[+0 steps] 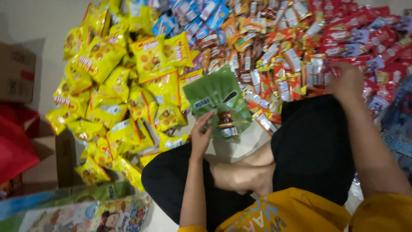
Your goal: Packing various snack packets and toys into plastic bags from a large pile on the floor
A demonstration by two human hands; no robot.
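Observation:
My left hand [201, 134] holds a green plastic gift bag [216, 96] upright above my crossed legs; a small brown snack packet [225, 120] shows through its lower part. My right hand [348, 81] reaches out to the right, resting on the pile of red snack packets [365, 34], its fingers hidden among them. I sit on the floor in black trousers [313, 141] and a yellow shirt.
A heap of yellow snack bags [124, 86] lies to the left, blue and orange packets [240, 30] at the top. A cardboard box [17, 73] stands far left, a red cloth [15, 146] below it, colourful cartoon-printed packs [86, 212] at bottom left.

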